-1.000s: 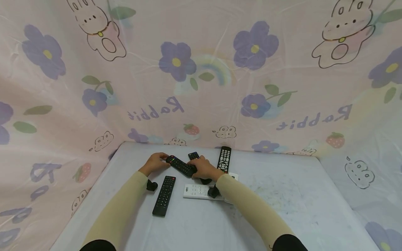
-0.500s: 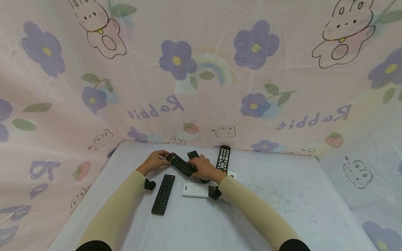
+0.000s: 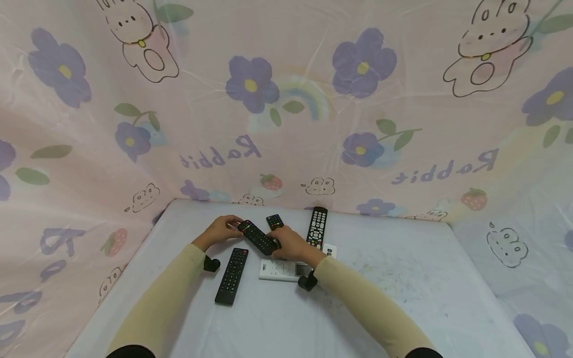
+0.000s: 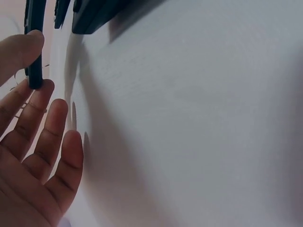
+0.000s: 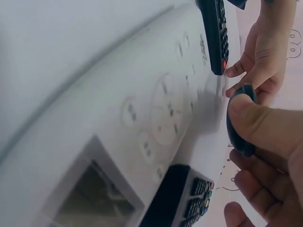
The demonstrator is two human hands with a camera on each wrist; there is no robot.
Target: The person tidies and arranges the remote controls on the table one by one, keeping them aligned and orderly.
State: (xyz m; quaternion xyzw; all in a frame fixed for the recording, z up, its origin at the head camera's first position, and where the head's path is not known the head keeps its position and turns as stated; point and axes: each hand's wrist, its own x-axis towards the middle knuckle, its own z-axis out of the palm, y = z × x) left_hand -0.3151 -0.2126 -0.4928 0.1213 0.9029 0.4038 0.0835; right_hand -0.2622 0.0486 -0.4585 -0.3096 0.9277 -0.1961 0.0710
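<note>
A black remote control [image 3: 257,237] with rows of small buttons is held between both hands, slanting down to the right in the head view. My left hand [image 3: 221,230] pinches its upper left end, thumb on one face and fingertips on the other, as the left wrist view [image 4: 35,75] shows; the remaining fingers are spread loosely. At the lower right end, my right hand [image 3: 292,243] grips it with thumb [image 5: 246,113] and fingers. Beneath the right hand, a smaller black remote [image 3: 274,221] is partly hidden. A white remote [image 3: 278,270] with a screen lies just nearer.
Another black remote [image 3: 232,276] lies at the front left, by the left wrist. Behind the right hand are a black remote with large white buttons [image 3: 317,226] and a partly hidden white one [image 3: 330,249]. A printed curtain [image 3: 295,144] hangs along the white table's [image 3: 385,303] back edge.
My right wrist and forearm have shifted slightly right, uncovering the white remote's screen; the smaller black remote's near end is now hidden. The held remote stays almost in place between both hands.
</note>
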